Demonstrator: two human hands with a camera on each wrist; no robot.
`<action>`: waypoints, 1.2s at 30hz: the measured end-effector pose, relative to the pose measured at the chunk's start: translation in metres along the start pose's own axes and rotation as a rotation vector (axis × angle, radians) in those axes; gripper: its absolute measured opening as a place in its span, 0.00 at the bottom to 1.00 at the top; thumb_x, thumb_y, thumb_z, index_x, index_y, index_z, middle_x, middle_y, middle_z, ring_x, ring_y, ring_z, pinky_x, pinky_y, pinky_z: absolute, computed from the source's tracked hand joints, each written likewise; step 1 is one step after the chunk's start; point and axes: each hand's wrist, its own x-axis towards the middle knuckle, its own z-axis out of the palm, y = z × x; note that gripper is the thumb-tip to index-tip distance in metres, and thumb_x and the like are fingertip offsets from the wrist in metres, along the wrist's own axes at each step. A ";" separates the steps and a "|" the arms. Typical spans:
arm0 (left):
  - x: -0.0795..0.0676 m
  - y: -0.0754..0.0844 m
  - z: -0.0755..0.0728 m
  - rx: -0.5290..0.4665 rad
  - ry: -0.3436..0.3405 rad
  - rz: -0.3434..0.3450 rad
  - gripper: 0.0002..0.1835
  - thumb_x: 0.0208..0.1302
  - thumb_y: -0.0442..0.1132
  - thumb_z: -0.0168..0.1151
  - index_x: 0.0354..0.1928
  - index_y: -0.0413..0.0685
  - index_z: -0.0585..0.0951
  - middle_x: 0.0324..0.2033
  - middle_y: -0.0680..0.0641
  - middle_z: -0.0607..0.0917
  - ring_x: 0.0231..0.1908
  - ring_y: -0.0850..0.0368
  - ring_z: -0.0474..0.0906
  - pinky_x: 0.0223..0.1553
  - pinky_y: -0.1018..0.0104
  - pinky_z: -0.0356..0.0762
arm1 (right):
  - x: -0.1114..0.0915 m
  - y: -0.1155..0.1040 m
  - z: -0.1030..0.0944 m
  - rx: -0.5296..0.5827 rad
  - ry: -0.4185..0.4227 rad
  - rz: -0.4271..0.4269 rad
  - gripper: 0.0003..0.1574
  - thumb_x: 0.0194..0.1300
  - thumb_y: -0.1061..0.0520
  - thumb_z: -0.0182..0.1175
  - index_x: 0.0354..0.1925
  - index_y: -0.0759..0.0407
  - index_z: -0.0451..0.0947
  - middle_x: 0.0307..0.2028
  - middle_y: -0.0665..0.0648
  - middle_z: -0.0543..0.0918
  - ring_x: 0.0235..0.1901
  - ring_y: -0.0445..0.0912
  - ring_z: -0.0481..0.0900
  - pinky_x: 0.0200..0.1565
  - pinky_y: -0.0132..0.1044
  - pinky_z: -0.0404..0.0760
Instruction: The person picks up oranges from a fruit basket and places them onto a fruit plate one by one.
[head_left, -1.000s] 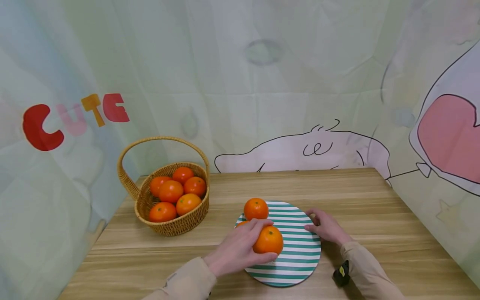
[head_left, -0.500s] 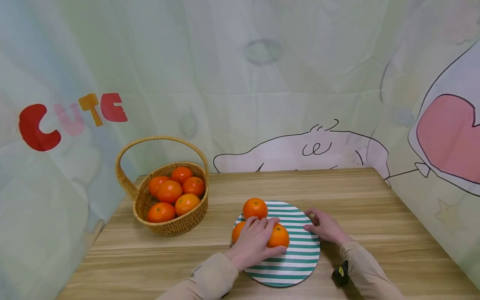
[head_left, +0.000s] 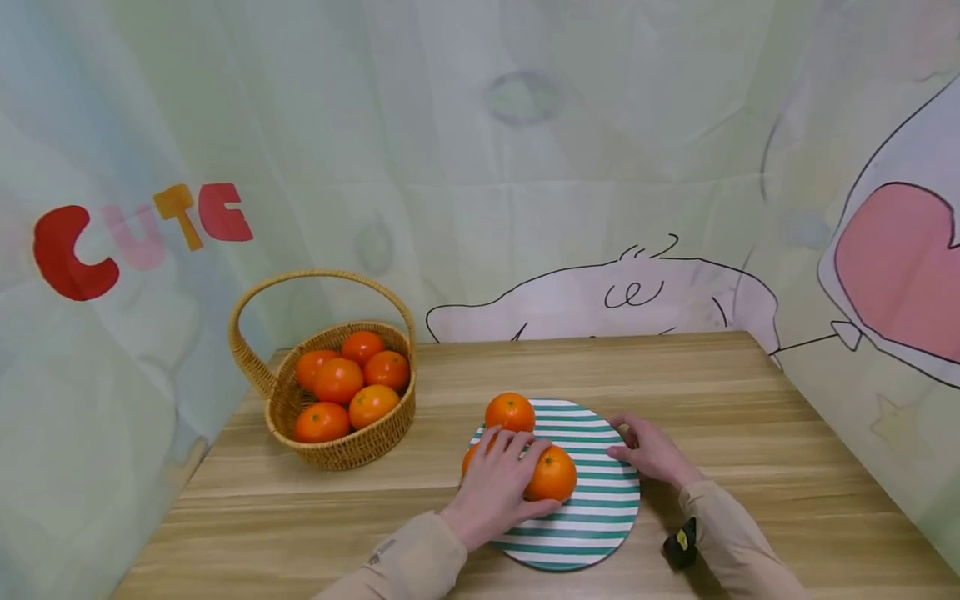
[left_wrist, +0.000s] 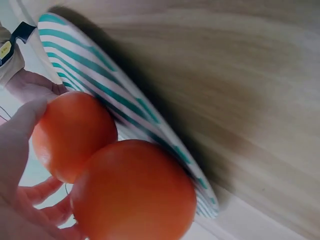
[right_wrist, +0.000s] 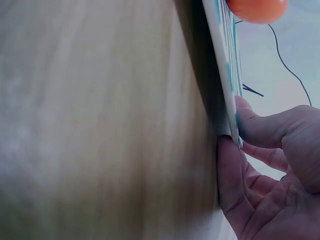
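Observation:
A round board with green and white stripes [head_left: 600, 492] lies on the table, bearing three oranges. My left hand [head_left: 487, 492] curls over the front right orange [head_left: 553, 473], thumb at its near side and fingers reaching across its top. Another orange [head_left: 469, 458] sits at the board's left edge, partly hidden by those fingers; it looms large as the nearer orange [left_wrist: 135, 195] in the left wrist view. Behind them rests a third orange [head_left: 510, 411]. My right hand [head_left: 652, 450] pinches the board's right rim, thumb on top and a finger [right_wrist: 232, 175] at the underside.
A wicker basket [head_left: 352, 450] with a tall handle stands at the back left and holds several oranges. The wooden table [head_left: 712, 383] meets printed cloth walls [head_left: 465, 167] at the back and sides. A black strap with a yellow mark [head_left: 681, 542] is by the right sleeve.
My left hand has shifted right with the front orange toward the board's middle, then slightly back left. More of the left orange shows than a second ago. My right hand stays at the rim.

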 end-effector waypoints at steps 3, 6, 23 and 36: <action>-0.001 -0.001 0.001 0.021 0.021 0.012 0.37 0.59 0.69 0.63 0.65 0.59 0.73 0.55 0.52 0.80 0.57 0.50 0.73 0.67 0.49 0.67 | 0.000 0.000 -0.001 -0.012 0.004 -0.002 0.25 0.67 0.57 0.66 0.60 0.62 0.74 0.33 0.57 0.75 0.32 0.48 0.70 0.33 0.37 0.67; -0.001 -0.002 0.003 0.022 0.040 0.014 0.36 0.60 0.68 0.63 0.65 0.59 0.73 0.56 0.52 0.80 0.56 0.51 0.73 0.66 0.50 0.68 | 0.000 0.000 -0.001 -0.022 0.005 -0.005 0.25 0.67 0.57 0.66 0.60 0.62 0.74 0.32 0.57 0.75 0.32 0.48 0.70 0.33 0.37 0.67; 0.003 -0.015 0.012 -0.003 0.052 0.025 0.36 0.64 0.64 0.63 0.69 0.59 0.70 0.61 0.51 0.77 0.56 0.53 0.76 0.63 0.49 0.72 | 0.000 -0.002 0.000 -0.013 0.007 0.024 0.26 0.67 0.58 0.66 0.61 0.62 0.74 0.33 0.57 0.75 0.33 0.48 0.70 0.33 0.38 0.68; 0.002 -0.015 0.015 0.049 0.095 0.046 0.36 0.62 0.64 0.65 0.68 0.58 0.70 0.60 0.51 0.77 0.53 0.54 0.78 0.61 0.51 0.74 | 0.000 -0.001 0.000 -0.011 0.007 0.008 0.26 0.67 0.58 0.65 0.61 0.63 0.74 0.33 0.57 0.75 0.32 0.47 0.70 0.34 0.38 0.67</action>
